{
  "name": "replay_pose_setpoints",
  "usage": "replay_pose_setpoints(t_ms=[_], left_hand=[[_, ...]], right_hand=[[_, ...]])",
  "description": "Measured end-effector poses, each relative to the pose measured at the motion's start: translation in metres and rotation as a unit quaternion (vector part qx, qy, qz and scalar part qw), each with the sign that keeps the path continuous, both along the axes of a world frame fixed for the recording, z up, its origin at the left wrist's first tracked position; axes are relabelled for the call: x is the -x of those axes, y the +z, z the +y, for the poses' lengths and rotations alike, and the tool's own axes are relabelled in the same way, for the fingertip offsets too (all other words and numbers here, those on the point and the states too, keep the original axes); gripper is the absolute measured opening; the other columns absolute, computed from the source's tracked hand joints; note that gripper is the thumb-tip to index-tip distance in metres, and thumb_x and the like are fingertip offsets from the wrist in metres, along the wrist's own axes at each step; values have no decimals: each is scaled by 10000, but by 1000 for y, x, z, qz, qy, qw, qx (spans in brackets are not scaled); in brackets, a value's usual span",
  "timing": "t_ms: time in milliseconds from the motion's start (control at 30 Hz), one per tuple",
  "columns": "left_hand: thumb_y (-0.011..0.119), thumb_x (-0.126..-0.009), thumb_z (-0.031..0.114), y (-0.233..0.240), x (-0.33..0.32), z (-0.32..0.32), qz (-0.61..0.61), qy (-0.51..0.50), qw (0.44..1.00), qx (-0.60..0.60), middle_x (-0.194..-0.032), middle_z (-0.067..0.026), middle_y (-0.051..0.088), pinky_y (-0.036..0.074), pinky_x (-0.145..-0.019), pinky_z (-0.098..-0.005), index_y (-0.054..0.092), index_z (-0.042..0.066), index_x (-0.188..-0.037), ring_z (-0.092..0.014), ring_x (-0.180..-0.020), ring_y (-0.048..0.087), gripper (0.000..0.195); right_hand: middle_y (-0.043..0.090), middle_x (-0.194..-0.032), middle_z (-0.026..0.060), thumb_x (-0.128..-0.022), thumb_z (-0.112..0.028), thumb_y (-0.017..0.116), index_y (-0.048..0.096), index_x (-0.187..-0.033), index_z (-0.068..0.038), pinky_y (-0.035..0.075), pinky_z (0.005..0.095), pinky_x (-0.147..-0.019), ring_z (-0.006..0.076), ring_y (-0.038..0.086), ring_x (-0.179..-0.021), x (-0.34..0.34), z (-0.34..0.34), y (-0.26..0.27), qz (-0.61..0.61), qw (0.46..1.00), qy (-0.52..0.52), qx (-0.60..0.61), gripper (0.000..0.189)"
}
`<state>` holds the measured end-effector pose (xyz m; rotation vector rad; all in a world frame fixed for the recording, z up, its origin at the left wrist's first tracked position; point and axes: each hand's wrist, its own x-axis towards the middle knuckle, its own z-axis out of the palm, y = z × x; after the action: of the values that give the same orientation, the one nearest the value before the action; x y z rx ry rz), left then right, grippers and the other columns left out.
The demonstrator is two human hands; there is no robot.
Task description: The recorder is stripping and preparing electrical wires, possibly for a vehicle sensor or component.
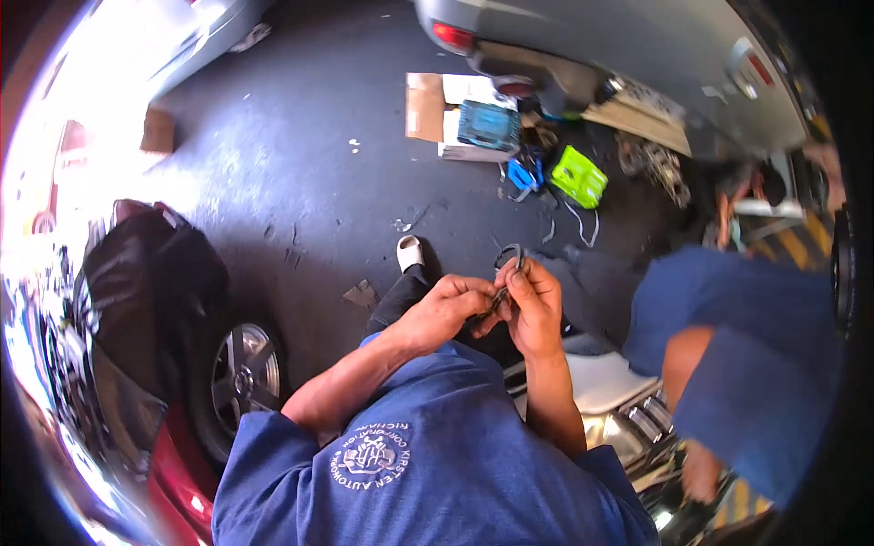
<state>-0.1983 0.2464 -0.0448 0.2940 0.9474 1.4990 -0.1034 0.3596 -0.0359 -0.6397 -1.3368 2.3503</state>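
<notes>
In front of my chest, both hands hold a small dark ring-shaped part (509,255), whose loop sticks up above the fingers. My right hand (534,300) pinches it just below the loop. The fingertips of my left hand (454,300) grip its lower portion from the other side. Fingers cover much of that lower portion, so its exact kind cannot be told. Below the hands is the front of my blue work shirt (464,437). One foot in a light slip-on shoe (410,254) rests on the dark floor (321,184).
A co-worker in blue (758,362) bends over an open engine bay (635,430) at right. At left stands a red car (181,464) with a black cover (157,280). Ahead, a teal case (488,125) and a lime-green bag (579,176) lie beside a grey vehicle (614,48).
</notes>
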Motion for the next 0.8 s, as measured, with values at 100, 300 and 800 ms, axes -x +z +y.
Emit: replay_pose_setpoints(t_ms=[100,300,800], left_hand=[[456,-807,134,14,47,19,50,-3,999,3,-707,-67,591,387,-571,-249,641,-24,-851,-124,-607,505,247],[459,-786,61,35,96,62,-5,176,983,-55,-711,-72,579,414,-588,-265,628,-31,-850,-139,-606,510,202],[517,-835,131,55,129,229,-11,112,993,-42,-729,-55,611,452,-626,-253,622,-24,-854,-117,-648,557,188]], right_hand=[[552,-713,16,-921,-190,542,564,-849,-27,342,191,-458,53,442,-508,49,36,8,6,997,79,1,179],[536,-712,20,-921,-171,530,555,-843,-24,339,195,-446,57,460,-532,136,94,42,5,982,190,1,169],[535,-649,34,-924,-166,520,547,-816,-2,473,252,-392,95,512,-465,155,251,60,10,985,152,-75,199]])
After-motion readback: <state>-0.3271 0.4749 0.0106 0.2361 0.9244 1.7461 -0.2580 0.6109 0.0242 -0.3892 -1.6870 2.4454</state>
